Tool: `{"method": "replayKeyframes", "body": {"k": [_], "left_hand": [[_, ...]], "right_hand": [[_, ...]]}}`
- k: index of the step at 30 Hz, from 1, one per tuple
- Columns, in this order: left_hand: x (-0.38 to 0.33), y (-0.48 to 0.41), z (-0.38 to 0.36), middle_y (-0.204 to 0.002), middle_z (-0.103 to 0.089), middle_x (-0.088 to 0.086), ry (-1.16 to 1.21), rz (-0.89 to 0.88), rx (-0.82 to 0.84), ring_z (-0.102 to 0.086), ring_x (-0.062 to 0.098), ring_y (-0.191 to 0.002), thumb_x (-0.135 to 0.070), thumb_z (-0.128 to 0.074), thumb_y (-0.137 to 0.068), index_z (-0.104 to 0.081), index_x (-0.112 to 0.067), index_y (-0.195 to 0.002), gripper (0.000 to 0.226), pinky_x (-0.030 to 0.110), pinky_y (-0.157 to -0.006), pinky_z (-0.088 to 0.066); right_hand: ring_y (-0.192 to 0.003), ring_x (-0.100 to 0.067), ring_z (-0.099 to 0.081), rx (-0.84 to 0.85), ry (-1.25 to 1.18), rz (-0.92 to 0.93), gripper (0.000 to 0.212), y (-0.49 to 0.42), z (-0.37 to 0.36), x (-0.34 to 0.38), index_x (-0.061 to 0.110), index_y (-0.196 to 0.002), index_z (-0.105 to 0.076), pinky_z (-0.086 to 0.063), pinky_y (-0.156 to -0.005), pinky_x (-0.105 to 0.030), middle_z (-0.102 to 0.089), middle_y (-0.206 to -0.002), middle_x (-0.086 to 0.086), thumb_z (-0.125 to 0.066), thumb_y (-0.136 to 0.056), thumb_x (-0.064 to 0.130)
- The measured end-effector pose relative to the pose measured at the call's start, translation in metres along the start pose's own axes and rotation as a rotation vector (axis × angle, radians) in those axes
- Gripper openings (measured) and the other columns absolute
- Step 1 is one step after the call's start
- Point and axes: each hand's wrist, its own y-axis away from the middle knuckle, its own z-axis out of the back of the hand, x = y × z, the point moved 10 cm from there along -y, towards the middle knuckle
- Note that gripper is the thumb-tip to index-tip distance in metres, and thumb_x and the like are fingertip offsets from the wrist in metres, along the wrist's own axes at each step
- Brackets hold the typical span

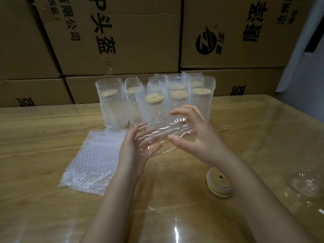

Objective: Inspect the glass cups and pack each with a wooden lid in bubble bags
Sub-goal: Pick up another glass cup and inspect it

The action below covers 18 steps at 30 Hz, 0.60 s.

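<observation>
We log cardboard boxes (122, 32) stacked behind and the table (43, 123) under us. Packed cups (112, 106) stand in a row at its far side, with flat bubble bags (93, 160) to the left. The glass cup (168, 130) is up off the table, lying sideways between both hands. The left hand (136, 149) is spread, straight fingers propping one end. The right hand (196, 132) curls round the other end. Wooden lids (219, 183) sit stacked near right. We judge this is inspection: we should roll the cup slowly against the light, check rim and base for chips, and hold it low over the table.
</observation>
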Motion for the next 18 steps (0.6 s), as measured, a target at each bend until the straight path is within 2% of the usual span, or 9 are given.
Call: {"method": "replayKeyframes", "body": {"k": [3,5,7,9,11,14,16,18], "left_hand": [[-0.017,0.006,-0.01,-0.108,-0.071,0.008,-0.111,-0.183,0.027,-0.069,0.024,-0.098,-0.039,-0.055,-0.09,-0.062,-0.015,-0.112,0.033,0.043,-0.076,-0.058],[-0.024,0.01,-0.017,-0.105,-0.073,0.001,-0.227,-0.279,0.043,-0.069,0.016,-0.098,-0.036,-0.048,-0.097,-0.066,-0.021,-0.106,0.025,0.047,-0.082,-0.057],[-0.03,0.017,-0.026,-0.103,-0.073,-0.005,-0.435,-0.409,0.076,-0.067,0.011,-0.1,-0.035,-0.043,-0.099,-0.067,-0.032,-0.101,0.025,0.042,-0.085,-0.056],[-0.034,0.03,-0.042,-0.107,-0.07,-0.008,-0.716,-0.57,0.132,-0.064,0.005,-0.104,-0.044,-0.041,-0.095,-0.061,-0.041,-0.103,0.022,0.035,-0.088,-0.054],[-0.025,0.04,-0.059,-0.118,-0.064,-0.009,-0.991,-0.653,0.221,-0.059,-0.002,-0.107,-0.056,-0.041,-0.088,-0.052,-0.043,-0.111,0.028,0.029,-0.089,-0.051],[-0.006,0.051,-0.079,-0.133,-0.049,-0.018,-1.15,-0.675,0.364,-0.056,-0.003,-0.109,-0.065,-0.054,-0.077,-0.025,-0.047,-0.138,0.07,0.023,-0.089,-0.05],[-0.004,0.055,-0.084,-0.134,-0.046,-0.022,-1.117,-0.678,0.376,-0.057,-0.001,-0.107,-0.064,-0.064,-0.071,-0.01,-0.052,-0.143,0.09,0.022,-0.089,-0.049],[-0.006,0.051,-0.081,-0.13,-0.049,-0.02,-0.942,-0.592,0.359,-0.06,0.002,-0.103,-0.06,-0.067,-0.069,-0.012,-0.055,-0.141,0.091,0.026,-0.089,-0.052]], "right_hand": [[-0.109,0.004,-0.048,-0.242,-0.106,-0.007,0.042,0.003,0.014,-0.004,0.052,-0.111,-0.047,-0.042,-0.084,-0.012,-0.048,-0.12,0.022,-0.061,-0.072,0.054],[-0.11,0.006,-0.049,-0.393,-0.183,-0.027,0.039,0.007,0.025,-0.008,0.05,-0.109,-0.051,-0.039,-0.081,-0.005,-0.054,-0.12,0.016,-0.063,-0.072,0.052],[-0.109,0.006,-0.052,-0.52,-0.287,-0.052,0.037,0.013,0.035,-0.014,0.046,-0.106,-0.054,-0.041,-0.079,-0.004,-0.057,-0.12,0.012,-0.066,-0.072,0.051],[-0.108,0.001,-0.056,-0.614,-0.354,-0.067,0.032,0.017,0.044,-0.019,0.04,-0.104,-0.058,-0.044,-0.078,-0.007,-0.061,-0.117,0.007,-0.069,-0.074,0.045],[-0.107,-0.005,-0.059,-0.656,-0.359,-0.084,0.027,0.019,0.049,-0.022,0.036,-0.104,-0.06,-0.046,-0.076,-0.009,-0.063,-0.115,0.002,-0.067,-0.078,0.042],[-0.108,-0.004,-0.059,-0.618,-0.36,-0.105,0.035,0.018,0.043,-0.019,0.037,-0.114,-0.056,-0.05,-0.082,-0.018,-0.061,-0.119,0.009,-0.055,-0.082,0.053],[-0.111,-0.003,-0.059,-0.582,-0.401,-0.113,0.042,0.016,0.035,-0.019,0.038,-0.123,-0.049,-0.051,-0.089,-0.023,-0.058,-0.125,0.01,-0.046,-0.085,0.058],[-0.116,0.001,-0.055,-0.557,-0.48,-0.116,0.042,0.015,0.026,-0.02,0.039,-0.129,-0.042,-0.047,-0.099,-0.025,-0.055,-0.131,0.009,-0.04,-0.09,0.056]]}}
